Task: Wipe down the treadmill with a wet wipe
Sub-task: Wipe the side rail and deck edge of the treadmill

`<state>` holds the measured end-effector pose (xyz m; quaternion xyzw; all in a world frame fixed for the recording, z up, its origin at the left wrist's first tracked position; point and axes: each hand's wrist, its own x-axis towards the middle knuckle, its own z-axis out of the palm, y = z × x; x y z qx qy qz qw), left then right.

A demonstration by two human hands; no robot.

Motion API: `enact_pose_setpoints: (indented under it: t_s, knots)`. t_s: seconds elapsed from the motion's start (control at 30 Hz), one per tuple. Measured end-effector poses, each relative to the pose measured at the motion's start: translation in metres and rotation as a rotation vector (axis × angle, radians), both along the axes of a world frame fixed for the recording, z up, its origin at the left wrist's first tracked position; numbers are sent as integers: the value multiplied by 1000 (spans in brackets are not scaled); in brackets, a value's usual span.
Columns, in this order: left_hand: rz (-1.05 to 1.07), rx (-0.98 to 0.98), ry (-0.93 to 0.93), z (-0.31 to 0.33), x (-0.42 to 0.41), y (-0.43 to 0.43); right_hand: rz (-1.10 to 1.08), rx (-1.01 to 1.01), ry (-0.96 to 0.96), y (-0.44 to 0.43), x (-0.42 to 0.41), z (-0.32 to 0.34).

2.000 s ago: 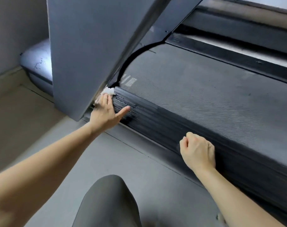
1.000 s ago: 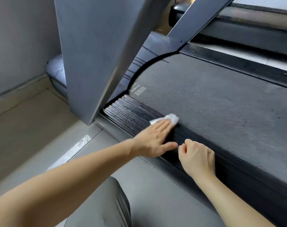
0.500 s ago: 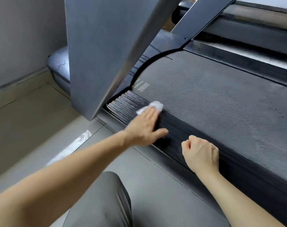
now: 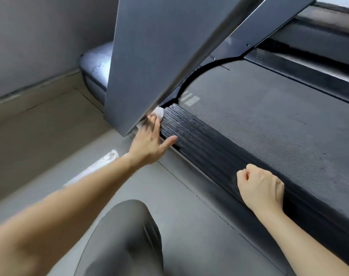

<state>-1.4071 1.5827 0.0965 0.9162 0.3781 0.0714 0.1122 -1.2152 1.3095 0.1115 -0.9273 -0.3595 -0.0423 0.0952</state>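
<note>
The treadmill fills the right side, with a dark textured belt and a ribbed black side rail running along its near edge. My left hand lies flat on the far left end of that rail, pressing a white wet wipe against it where the grey upright meets the deck. The wipe shows only beyond my fingertips. My right hand is a closed fist resting on the rail farther right, holding nothing visible.
The wide grey upright leans over the rail just above my left hand. My knee in grey fabric is at the bottom centre. A grey floor mat and tan floor lie to the left, with a white wrapper on them.
My left hand has slid the wipe leftward along the ribbed rail, from mid-rail back to the base of the upright. My right fist has stayed on the rail.
</note>
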Motion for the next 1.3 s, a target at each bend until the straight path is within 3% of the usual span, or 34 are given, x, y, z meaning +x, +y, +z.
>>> enact_pose_setpoints:
  t_s: [0.2, 0.27, 0.33, 0.43, 0.5, 0.6, 0.67, 0.7, 0.9, 0.97, 1.1, 1.23, 1.3]
  knots:
    - [-136, -97, -199, -21, 22, -121, -23, -29, -3, 3, 0, 2]
    - [-219, -86, -243, -24, 18, -129, -36, -58, 7, 4, -3, 3]
    - [-247, -71, -413, -26, 16, -121, -52, -75, 19, 5, -6, 4]
    - [97, -126, -787, -18, 20, -95, 29, -55, 47, 28, -22, 11]
    - [361, -223, -809, -16, 29, -82, 169, -25, 89, 57, -36, 17]
    - [643, -655, -994, -26, 35, -68, 292, -7, 148, 101, -55, 19]
    - [705, -983, -1216, -30, 34, -63, 298, 14, 122, 118, -62, 13]
    - [712, -1033, -1261, -35, 33, -57, 295, 22, 91, 123, -65, 8]
    - [876, -869, -1259, -62, 25, 41, 316, 47, -48, 125, -66, -6]
    - [949, -900, -1259, -86, 21, 73, 315, 52, -63, 126, -65, -9]
    - [975, -1277, -1503, -110, 19, 64, 309, 62, -81, 127, -66, -11]
    - [988, -1640, -1356, -143, 26, 11, 311, 72, -82, 128, -66, -10]
    - [953, -1620, -1332, -137, 25, 6, 316, 85, -72, 128, -67, -9]
